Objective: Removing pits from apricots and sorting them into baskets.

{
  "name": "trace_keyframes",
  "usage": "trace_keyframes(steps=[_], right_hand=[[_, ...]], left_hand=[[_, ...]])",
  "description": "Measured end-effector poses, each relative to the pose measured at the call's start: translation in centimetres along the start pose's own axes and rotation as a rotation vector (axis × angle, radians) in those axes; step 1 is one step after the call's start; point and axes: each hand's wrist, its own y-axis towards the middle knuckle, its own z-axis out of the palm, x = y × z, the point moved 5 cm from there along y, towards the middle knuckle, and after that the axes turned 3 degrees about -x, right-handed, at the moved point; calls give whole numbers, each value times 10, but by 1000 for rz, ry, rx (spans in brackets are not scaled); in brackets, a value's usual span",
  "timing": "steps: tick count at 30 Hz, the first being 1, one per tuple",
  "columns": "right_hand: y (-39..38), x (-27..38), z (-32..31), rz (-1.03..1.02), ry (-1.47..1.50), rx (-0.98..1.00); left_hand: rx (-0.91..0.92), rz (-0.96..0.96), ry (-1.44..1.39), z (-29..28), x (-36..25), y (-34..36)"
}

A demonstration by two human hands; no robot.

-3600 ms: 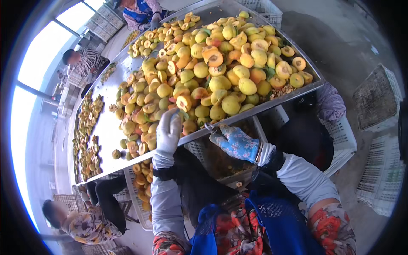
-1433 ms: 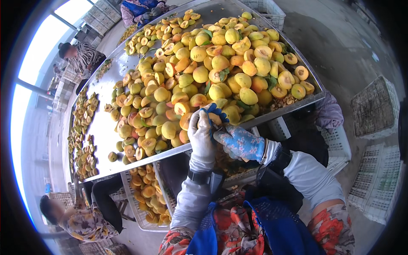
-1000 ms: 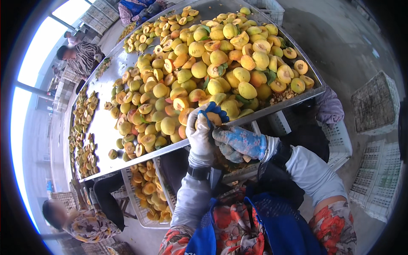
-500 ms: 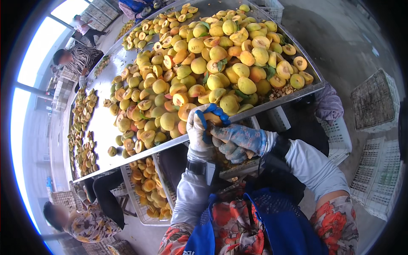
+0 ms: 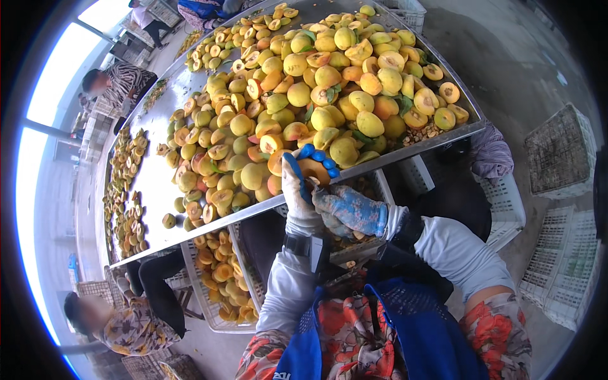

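Observation:
My left hand [image 5: 297, 190], in a white glove with blue-coated fingers, cups an orange peach half [image 5: 313, 170] at the steel table's front edge [image 5: 411, 148]. My right hand [image 5: 354, 209], in a blue floral glove, is curled against it from below right, thumb at the fruit; whatever it grips is hidden. A large heap of whole and halved yellow peaches [image 5: 297, 95] covers much of the table, with small pits and scraps at its right corner.
Below the table a white crate [image 5: 192, 278] holds peach halves; another crate [image 5: 503, 209] stands right. More crates [image 5: 557, 266] sit on the floor. Co-workers sit left [image 5: 139, 326] and far left [image 5: 120, 88]; another person [image 5: 152, 25] stands behind.
Since the first frame my hands have come together around a peach half. Lately my left fingers have opened slightly around it. A person in the back left has come into view, walking.

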Motion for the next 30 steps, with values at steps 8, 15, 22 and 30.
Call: trace_keyframes(steps=[8, 15, 22, 30], right_hand=[[7, 8, -11, -472, -449, -113], [-4, 25, -7, -902, -1211, -239], [-14, 37, 4, -890, -1420, -337], [-9, 40, -1, -894, -1021, -249]], left_hand=[[-170, -115, 111, -4, -12, -1], [161, 201, 929, 0, -37, -15], [-52, -217, 746, -44, -17, -21], [213, -45, 906, -67, -21, -31]])
